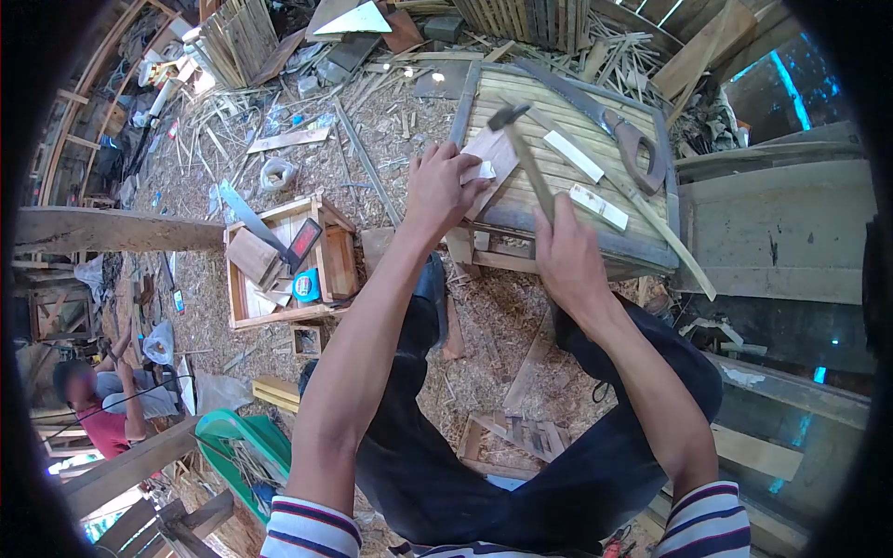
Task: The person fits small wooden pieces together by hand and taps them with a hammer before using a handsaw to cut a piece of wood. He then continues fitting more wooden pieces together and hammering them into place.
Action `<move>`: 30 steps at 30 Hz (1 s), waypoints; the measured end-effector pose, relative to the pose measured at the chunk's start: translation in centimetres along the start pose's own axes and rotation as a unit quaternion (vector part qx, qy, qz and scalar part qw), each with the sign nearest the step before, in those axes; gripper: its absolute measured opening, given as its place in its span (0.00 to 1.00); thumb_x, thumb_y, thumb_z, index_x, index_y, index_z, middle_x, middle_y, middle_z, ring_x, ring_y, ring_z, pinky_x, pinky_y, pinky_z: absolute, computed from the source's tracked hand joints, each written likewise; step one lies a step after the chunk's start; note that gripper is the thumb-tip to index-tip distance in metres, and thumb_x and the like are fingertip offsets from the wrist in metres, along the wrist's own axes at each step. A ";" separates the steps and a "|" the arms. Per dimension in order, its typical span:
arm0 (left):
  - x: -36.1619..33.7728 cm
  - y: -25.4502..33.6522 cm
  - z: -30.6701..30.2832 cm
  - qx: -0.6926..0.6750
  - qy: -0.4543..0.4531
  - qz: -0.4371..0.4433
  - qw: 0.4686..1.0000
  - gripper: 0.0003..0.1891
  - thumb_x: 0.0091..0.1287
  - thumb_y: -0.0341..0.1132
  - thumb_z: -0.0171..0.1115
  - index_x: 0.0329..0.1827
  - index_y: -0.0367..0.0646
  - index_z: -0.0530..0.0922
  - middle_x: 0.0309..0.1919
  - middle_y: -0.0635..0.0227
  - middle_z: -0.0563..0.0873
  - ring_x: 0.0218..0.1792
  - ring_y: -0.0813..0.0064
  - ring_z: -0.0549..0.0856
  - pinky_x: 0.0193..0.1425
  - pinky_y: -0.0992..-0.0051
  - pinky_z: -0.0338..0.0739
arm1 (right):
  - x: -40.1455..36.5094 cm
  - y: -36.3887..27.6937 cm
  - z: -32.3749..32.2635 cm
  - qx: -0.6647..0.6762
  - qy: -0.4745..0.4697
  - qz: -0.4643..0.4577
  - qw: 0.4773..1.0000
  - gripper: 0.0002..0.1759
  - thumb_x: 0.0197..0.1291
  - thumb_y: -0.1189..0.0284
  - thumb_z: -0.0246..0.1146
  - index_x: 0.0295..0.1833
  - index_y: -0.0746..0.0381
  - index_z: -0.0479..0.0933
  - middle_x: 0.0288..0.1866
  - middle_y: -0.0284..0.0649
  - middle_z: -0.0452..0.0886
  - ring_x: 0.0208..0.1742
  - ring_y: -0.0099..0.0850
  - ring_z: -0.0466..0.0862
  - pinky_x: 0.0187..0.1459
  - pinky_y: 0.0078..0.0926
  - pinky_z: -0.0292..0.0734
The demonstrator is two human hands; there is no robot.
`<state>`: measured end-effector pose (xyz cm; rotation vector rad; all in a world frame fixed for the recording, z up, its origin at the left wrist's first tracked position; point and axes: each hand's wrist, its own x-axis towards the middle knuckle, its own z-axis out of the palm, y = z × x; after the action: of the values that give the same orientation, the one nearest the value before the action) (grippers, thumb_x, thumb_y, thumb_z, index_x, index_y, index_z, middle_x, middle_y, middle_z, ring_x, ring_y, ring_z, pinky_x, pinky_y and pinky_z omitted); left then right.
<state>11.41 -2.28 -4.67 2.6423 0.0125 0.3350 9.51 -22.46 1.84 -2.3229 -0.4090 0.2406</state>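
On the slatted wooden table [446,237], my left hand [437,189] has its fingers closed on a small white piece [480,172] that rests on a flat pale board [493,149]. My right hand [567,251] grips the wooden handle of a hammer [532,167], whose dark head is raised at the upper left, near the board. Two white strips [574,155] [598,206] lie on the slats to the right of the hammer. Beyond them a handsaw [637,149] lies along the table's far right side, with a long thin stick [662,228] beside it.
Left of my legs stands a wooden box [279,319] holding wood blocks, a blue tape measure [305,285] and a saw [249,216]. A green plastic chair [223,446] is at lower left. A person [107,400] sits at far left. Scraps litter the floor.
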 end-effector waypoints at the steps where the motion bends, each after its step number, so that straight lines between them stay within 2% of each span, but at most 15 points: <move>1: 0.0 0.0 0.0 0.000 0.002 0.001 1.000 0.16 0.54 0.43 0.71 0.43 0.47 0.86 0.40 0.67 0.80 0.49 0.64 0.77 0.52 0.64 0.67 | 0.0 1.3 0.7 -0.040 -0.033 0.000 0.999 0.15 0.70 0.66 0.51 0.43 0.70 0.65 0.26 0.66 0.78 0.33 0.66 0.79 0.36 0.59 0.73; 2: 0.0 0.1 0.0 0.003 0.004 -0.001 1.000 0.16 0.54 0.42 0.71 0.44 0.47 0.86 0.40 0.67 0.80 0.49 0.64 0.77 0.52 0.64 0.67 | 0.1 2.4 1.1 -0.079 -0.065 -0.001 0.995 0.14 0.70 0.66 0.51 0.43 0.70 0.65 0.25 0.66 0.77 0.33 0.65 0.79 0.35 0.59 0.73; 6: 0.1 0.2 -0.1 0.004 0.011 0.012 1.000 0.15 0.54 0.41 0.71 0.44 0.47 0.86 0.40 0.67 0.80 0.48 0.64 0.77 0.52 0.64 0.67 | 0.3 0.5 -0.2 -0.078 -0.046 -0.006 0.996 0.14 0.70 0.67 0.51 0.42 0.69 0.65 0.24 0.65 0.77 0.32 0.65 0.79 0.34 0.59 0.73; 8: 0.0 0.2 -0.1 0.004 0.007 0.005 1.000 0.17 0.54 0.43 0.71 0.44 0.46 0.86 0.39 0.66 0.80 0.49 0.63 0.77 0.54 0.63 0.67 | 0.2 -1.1 -0.7 -0.026 -0.002 0.007 1.000 0.13 0.70 0.67 0.52 0.43 0.69 0.65 0.24 0.64 0.78 0.33 0.65 0.80 0.35 0.59 0.73; 12: 0.0 0.3 -0.2 0.002 0.000 -0.003 1.000 0.18 0.54 0.45 0.71 0.45 0.46 0.87 0.38 0.67 0.79 0.50 0.62 0.77 0.56 0.62 0.68 | 0.1 0.8 0.5 -0.017 -0.016 0.000 1.000 0.13 0.70 0.67 0.52 0.43 0.68 0.65 0.25 0.64 0.78 0.32 0.64 0.80 0.34 0.59 0.73; 15: 0.3 0.4 -0.4 -0.001 0.003 0.003 1.000 0.18 0.54 0.45 0.71 0.45 0.47 0.87 0.39 0.67 0.79 0.50 0.62 0.77 0.56 0.62 0.67 | 0.3 1.7 0.8 -0.090 -0.044 -0.019 0.995 0.13 0.70 0.67 0.52 0.43 0.68 0.64 0.24 0.64 0.77 0.31 0.63 0.80 0.32 0.59 0.72; 18: 0.0 0.2 -0.2 0.003 0.003 0.002 1.000 0.18 0.55 0.45 0.71 0.46 0.48 0.86 0.39 0.67 0.80 0.50 0.62 0.77 0.56 0.62 0.67 | 0.3 0.2 -0.1 -0.059 -0.003 -0.035 0.998 0.13 0.70 0.67 0.52 0.43 0.69 0.64 0.25 0.65 0.77 0.32 0.64 0.80 0.34 0.59 0.73; 21: -0.1 0.2 -0.2 0.009 -0.004 -0.003 1.000 0.18 0.55 0.45 0.71 0.46 0.48 0.86 0.39 0.68 0.80 0.50 0.63 0.77 0.56 0.62 0.68 | 0.0 -0.2 -0.2 0.015 0.015 0.002 1.000 0.13 0.70 0.67 0.51 0.44 0.69 0.65 0.26 0.65 0.78 0.33 0.65 0.80 0.36 0.60 0.72; 23: 0.2 0.4 -0.3 0.009 0.000 -0.003 1.000 0.17 0.55 0.45 0.71 0.46 0.49 0.87 0.39 0.68 0.80 0.50 0.63 0.77 0.56 0.62 0.67 | 0.0 1.8 0.7 -0.090 -0.065 -0.005 0.994 0.13 0.70 0.67 0.51 0.43 0.68 0.65 0.25 0.64 0.78 0.32 0.64 0.79 0.34 0.59 0.72; 27: 0.0 0.3 0.0 0.000 0.012 0.001 1.000 0.18 0.54 0.45 0.71 0.45 0.49 0.87 0.39 0.68 0.80 0.50 0.64 0.77 0.56 0.62 0.67 | 0.1 0.3 -0.1 -0.070 -0.038 0.001 0.997 0.13 0.71 0.67 0.51 0.42 0.68 0.64 0.25 0.64 0.77 0.32 0.64 0.79 0.34 0.59 0.73; 30: 0.1 0.0 0.2 0.013 0.016 0.006 1.000 0.18 0.53 0.46 0.72 0.45 0.49 0.87 0.38 0.68 0.80 0.49 0.64 0.78 0.56 0.63 0.68 | 0.1 -0.8 -0.4 -0.002 0.006 0.012 1.000 0.14 0.71 0.66 0.51 0.43 0.68 0.65 0.25 0.66 0.77 0.33 0.66 0.79 0.36 0.60 0.73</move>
<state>11.50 -2.39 -4.76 2.6639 0.0114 0.3850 9.54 -22.13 2.64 -2.3337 -0.3753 0.2376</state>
